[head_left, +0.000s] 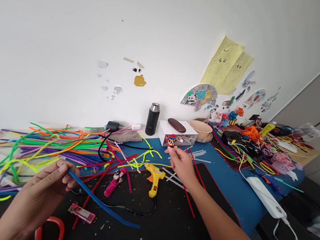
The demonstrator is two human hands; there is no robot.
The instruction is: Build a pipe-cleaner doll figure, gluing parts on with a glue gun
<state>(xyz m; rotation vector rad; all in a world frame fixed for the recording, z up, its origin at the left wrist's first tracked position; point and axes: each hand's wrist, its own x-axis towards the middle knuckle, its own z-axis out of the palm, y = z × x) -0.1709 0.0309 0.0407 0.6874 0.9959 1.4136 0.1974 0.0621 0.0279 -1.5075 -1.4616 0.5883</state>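
Note:
My left hand (pixel 46 187) is closed on one end of a long blue pipe cleaner (pixel 103 204) that slants down to the right over the black mat (pixel 169 224). My right hand (pixel 182 165) reaches forward past the yellow glue gun (pixel 154 176), its fingers pinched near a small colourful figure (pixel 171 141) in front of a white box (pixel 177 134). Whether the fingers grip the figure I cannot make out. Red pipe cleaners (pixel 193 168) lie under and beside that hand.
A heap of bright pipe cleaners (pixel 49 142) covers the left of the table. A pink lighter (pixel 81 213), pink tool (pixel 114 182), red scissors handle (pixel 51 230), black flask (pixel 152 119), bowl (pixel 200 129), white power strip (pixel 265 196) and craft clutter (pixel 258 143) lie around.

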